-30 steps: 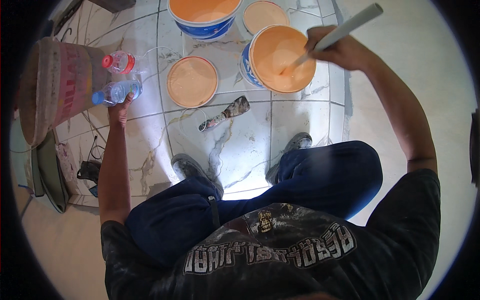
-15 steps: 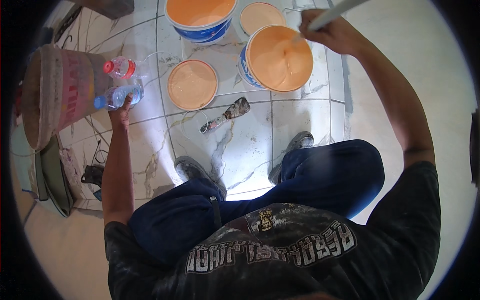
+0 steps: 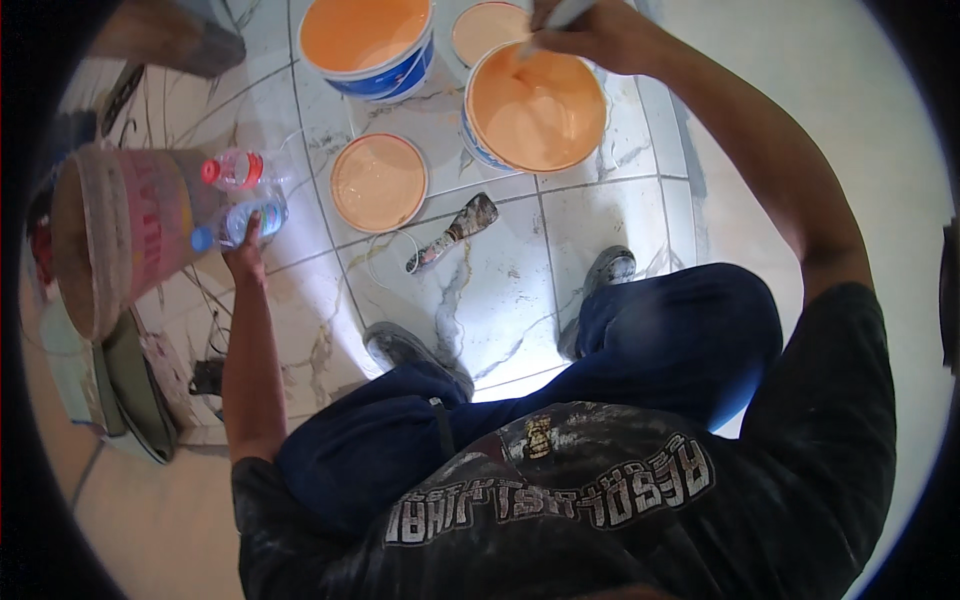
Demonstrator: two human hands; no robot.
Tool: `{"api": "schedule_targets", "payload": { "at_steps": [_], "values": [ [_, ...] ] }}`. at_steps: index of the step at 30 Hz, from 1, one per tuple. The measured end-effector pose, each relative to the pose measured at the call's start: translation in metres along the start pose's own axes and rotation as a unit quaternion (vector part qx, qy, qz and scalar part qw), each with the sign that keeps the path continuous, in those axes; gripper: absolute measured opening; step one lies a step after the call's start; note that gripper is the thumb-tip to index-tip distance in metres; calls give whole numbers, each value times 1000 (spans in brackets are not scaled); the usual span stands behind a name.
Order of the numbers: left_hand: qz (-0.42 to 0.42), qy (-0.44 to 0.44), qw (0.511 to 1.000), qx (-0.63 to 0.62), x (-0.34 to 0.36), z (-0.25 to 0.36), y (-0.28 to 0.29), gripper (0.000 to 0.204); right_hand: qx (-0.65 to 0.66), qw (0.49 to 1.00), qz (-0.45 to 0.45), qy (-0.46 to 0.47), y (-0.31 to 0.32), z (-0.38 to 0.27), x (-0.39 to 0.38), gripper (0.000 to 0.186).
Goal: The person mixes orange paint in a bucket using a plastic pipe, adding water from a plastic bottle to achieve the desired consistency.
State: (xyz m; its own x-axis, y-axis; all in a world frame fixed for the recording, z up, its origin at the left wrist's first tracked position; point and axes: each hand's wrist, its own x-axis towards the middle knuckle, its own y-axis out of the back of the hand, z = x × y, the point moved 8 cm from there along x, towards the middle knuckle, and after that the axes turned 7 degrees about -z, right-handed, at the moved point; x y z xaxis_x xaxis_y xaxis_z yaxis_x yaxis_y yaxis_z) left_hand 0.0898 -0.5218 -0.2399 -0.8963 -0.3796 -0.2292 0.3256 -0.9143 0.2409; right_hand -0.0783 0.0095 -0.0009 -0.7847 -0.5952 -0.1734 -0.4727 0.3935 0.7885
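Observation:
My left hand (image 3: 246, 245) is closed around a clear plastic bottle with a blue cap (image 3: 203, 239), which lies on its side with the cap pointing left. Right beside it is another clear bottle with a red cap (image 3: 212, 171). My right hand (image 3: 592, 35) grips a pale stick (image 3: 563, 14) at the far right. Its lower end goes down into a white and blue bucket of orange paint (image 3: 480, 142), near the far rim. Streaks and ripples mark the paint (image 3: 540, 115) there. Part of the stick is cut off by the frame's top edge.
A second bucket of orange paint (image 3: 395, 82) stands farther left. Paint-coated lids (image 3: 380, 182) lie on the tiles. A dirty scraper (image 3: 455, 233) rests before my feet. At left, a large stained bucket (image 3: 130, 225) lies tipped over, near a wooden beam (image 3: 190, 45).
The stick's dipped end has gone from the right part of the paint toward the far rim, and my right hand has moved left with it. My left hand keeps its bottle. The whole view has shifted slightly.

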Motion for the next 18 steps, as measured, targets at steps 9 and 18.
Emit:
{"api": "schedule_targets", "payload": {
  "at_steps": [9,18],
  "values": [
    [-6,-65,998,-11,-19,13,-2,57,-23,989,-144,17,12,46,-21,18],
    [-90,-15,996,-12,-58,33,-18,55,62,987,-119,87,-11,2,-2,19]
  ]
}}
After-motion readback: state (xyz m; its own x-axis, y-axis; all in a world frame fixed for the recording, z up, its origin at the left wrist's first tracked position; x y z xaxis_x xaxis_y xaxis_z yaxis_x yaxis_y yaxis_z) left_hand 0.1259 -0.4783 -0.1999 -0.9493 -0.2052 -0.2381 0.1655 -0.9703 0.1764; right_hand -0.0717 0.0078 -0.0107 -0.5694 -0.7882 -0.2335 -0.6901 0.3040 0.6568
